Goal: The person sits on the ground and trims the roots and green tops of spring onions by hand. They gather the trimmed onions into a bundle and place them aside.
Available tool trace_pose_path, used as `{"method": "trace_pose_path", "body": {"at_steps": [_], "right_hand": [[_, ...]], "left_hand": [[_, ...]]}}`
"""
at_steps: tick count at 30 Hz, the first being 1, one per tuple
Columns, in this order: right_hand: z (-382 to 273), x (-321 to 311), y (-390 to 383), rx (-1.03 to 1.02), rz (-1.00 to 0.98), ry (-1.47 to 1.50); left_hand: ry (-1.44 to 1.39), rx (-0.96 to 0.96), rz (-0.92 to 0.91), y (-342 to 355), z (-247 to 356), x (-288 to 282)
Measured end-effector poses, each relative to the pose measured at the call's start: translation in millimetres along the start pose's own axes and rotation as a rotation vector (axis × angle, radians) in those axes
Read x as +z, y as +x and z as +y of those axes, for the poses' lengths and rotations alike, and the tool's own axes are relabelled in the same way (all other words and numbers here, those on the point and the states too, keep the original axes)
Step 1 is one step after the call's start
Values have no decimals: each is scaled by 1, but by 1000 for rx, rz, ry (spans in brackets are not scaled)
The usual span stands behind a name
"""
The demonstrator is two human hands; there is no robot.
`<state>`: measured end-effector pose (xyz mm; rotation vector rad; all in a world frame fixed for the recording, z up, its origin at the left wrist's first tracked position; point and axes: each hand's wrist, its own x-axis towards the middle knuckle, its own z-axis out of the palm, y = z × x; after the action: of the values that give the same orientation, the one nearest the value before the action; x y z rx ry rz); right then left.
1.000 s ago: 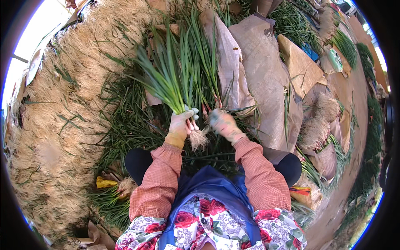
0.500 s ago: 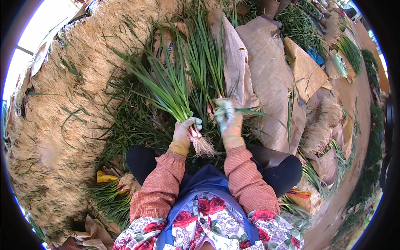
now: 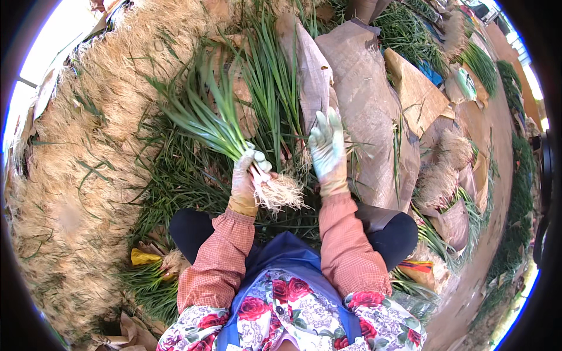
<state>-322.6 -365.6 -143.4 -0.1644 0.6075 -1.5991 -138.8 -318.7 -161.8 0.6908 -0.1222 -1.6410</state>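
My left hand, in a pale stained glove, is wrapped round a bunch of green garlic shoots. Their long leaves fan out up and to the left, slightly blurred. White bulbs and a tangle of pale roots stick out on the right of that hand. My right hand, gloved too, has its fingers stretched out and holds nothing. It is apart from the bunch, just right of more shoots that lie with their leaves pointing away from me.
A thick layer of straw-coloured roots covers the left side. Loose green leaves are strewn before my knees. Beige woven sheeting lies to the right, with cut cardboard and root-ended bundles beyond it.
My left hand has tilted the bunch, and its roots now point further right. My right hand has come off the lying shoots and opened, with its fingers extended.
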Motion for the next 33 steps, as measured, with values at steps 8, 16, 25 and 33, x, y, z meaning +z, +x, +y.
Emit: {"method": "trace_pose_path", "body": {"at_steps": [8,16,25,33], "right_hand": [[29,-76,42,2,-126,-2038],[34,-84,-21,-370,-571,-2004],[40,-8,11,620,-261,-799],[42,-13,-11,28,100,-358]], "left_hand": [[188,-136,-94,22,-11,-5],[429,-195,32,41,-15,-1],[351,-239,-82,3,-21,-17],[398,-33,140,7,-15,-6]]}}
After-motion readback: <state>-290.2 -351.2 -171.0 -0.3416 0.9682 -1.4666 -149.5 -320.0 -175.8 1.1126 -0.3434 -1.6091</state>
